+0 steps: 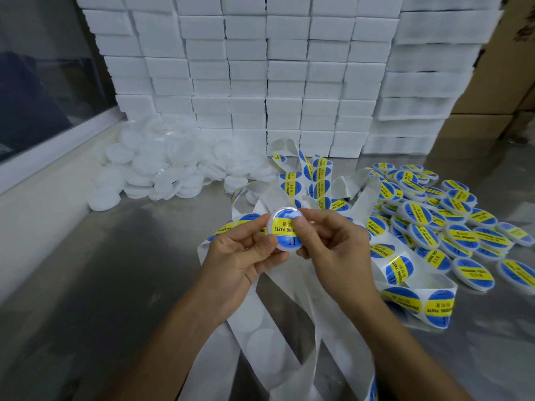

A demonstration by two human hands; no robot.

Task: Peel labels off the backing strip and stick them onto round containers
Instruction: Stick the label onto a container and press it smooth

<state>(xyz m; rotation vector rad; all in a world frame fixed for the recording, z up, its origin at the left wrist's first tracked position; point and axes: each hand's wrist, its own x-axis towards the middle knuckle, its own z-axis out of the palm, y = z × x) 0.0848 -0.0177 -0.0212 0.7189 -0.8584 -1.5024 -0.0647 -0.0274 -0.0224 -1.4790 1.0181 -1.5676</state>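
Note:
Both hands hold one round white container (285, 230) up above the table, with a blue and yellow label on its face. My left hand (246, 251) pinches its left rim between thumb and fingers. My right hand (327, 241) grips the right rim, and its thumb presses on the label. Under the hands the white backing strip (289, 337) lies in long loops, its near part stripped of labels. Farther parts of the strip carry blue and yellow labels (318, 180).
A heap of bare white containers (162, 169) lies at the back left. Several labelled containers (451, 224) are piled on the right. White foam boxes (275, 68) are stacked along the back, cardboard boxes (503, 82) at the far right. The table (101, 270) is shiny metal.

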